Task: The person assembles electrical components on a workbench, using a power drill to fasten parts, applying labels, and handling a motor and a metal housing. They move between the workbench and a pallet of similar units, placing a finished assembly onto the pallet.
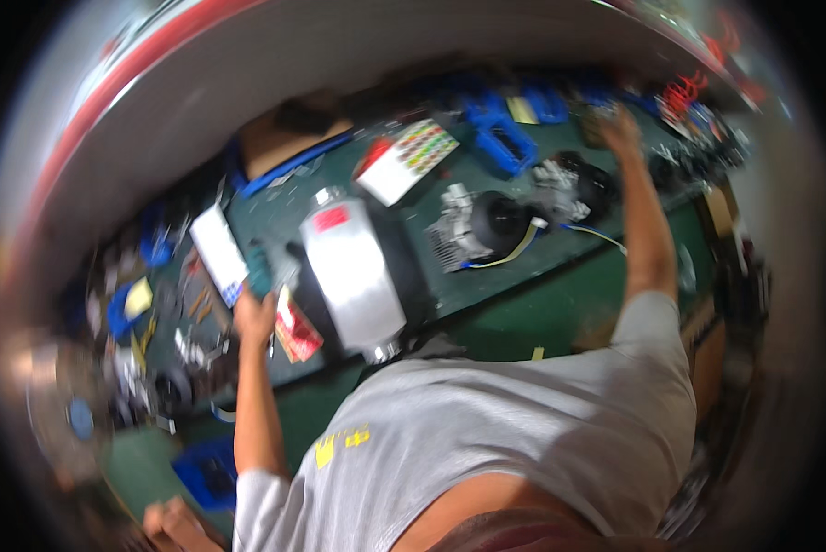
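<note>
My left hand [255,318] is closed round the lower end of a teal, grip-like tool [259,268]; blur hides its exact kind. Beside that hand lie a white box [218,250] and a red and cream packet [297,329]. A silvery metal housing with rounded ends [354,273] and a red label rests on the bench between my arms. My right arm stretches to the far right, where my right hand [621,134] is over small parts near a brownish container [593,125]. Motion smears its fingers, so what they hold does not show.
Two black and silver motor-like units [499,224] [586,189] with wires sit on the green bench [473,293]. Blue bins [505,145] stand behind them, near a white sheet with coloured dots [411,161]. Another person's hand [176,523] shows at lower left.
</note>
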